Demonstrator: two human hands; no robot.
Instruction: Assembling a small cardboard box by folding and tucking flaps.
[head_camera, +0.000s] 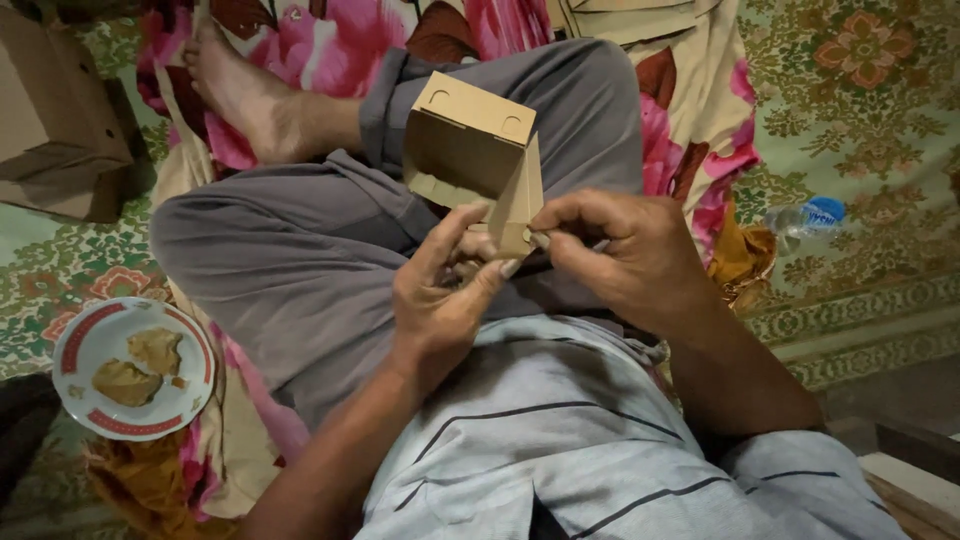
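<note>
Brown cardboard, folded into a small box (470, 155), sits above my lap, held up over my crossed legs in grey trousers (300, 250). My left hand (440, 295) cups the box's lower edge from beneath, fingers curled up against the flap. My right hand (625, 255) pinches the bottom corner of the same flap between thumb and fingertips; something thin and pale may be tucked under those fingers, though I cannot make it out. The box tilts away from me, its top panel with two small cut slots facing up. To my left, on the flowered cloth (700, 120), lies a white plate with a red rim (75, 345) holding brownish pieces. A plastic bottle with a blue label (810, 215) lies on the patterned carpet (870, 100) to my right.
</note>
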